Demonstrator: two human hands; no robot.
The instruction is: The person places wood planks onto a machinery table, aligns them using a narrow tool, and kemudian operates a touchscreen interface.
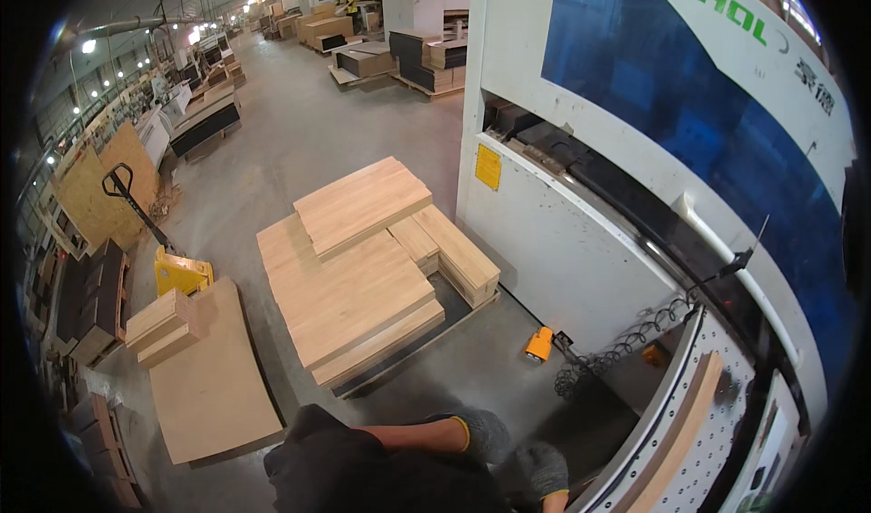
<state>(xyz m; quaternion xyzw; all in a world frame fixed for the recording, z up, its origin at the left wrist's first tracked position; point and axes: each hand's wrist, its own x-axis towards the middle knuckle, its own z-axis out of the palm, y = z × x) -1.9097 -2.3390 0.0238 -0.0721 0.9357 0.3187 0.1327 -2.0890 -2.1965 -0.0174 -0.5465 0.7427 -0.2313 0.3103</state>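
My left hand (488, 435), in a grey knit glove with a yellow cuff, hangs in front of my body. Close beside it is my right hand (542, 465), gloved the same way and nearer the machine. The fingers of both are blurred or turned from view, so I cannot tell whether anything is in them. To the right of the right hand, a long wooden strip (670, 438) lies along a white worktable (711, 431) dotted with small round fittings. Ahead of the left hand, stacked wood-grain panels (354, 295) rest on a low pallet.
A large white machine (544, 234) with a blue window stands right. On the floor are an orange foot pedal (539, 344) and a coiled black hose (616, 356). At left, a yellow pallet jack (180, 271) stands behind a board (211, 384) bearing small stacked pieces (163, 326).
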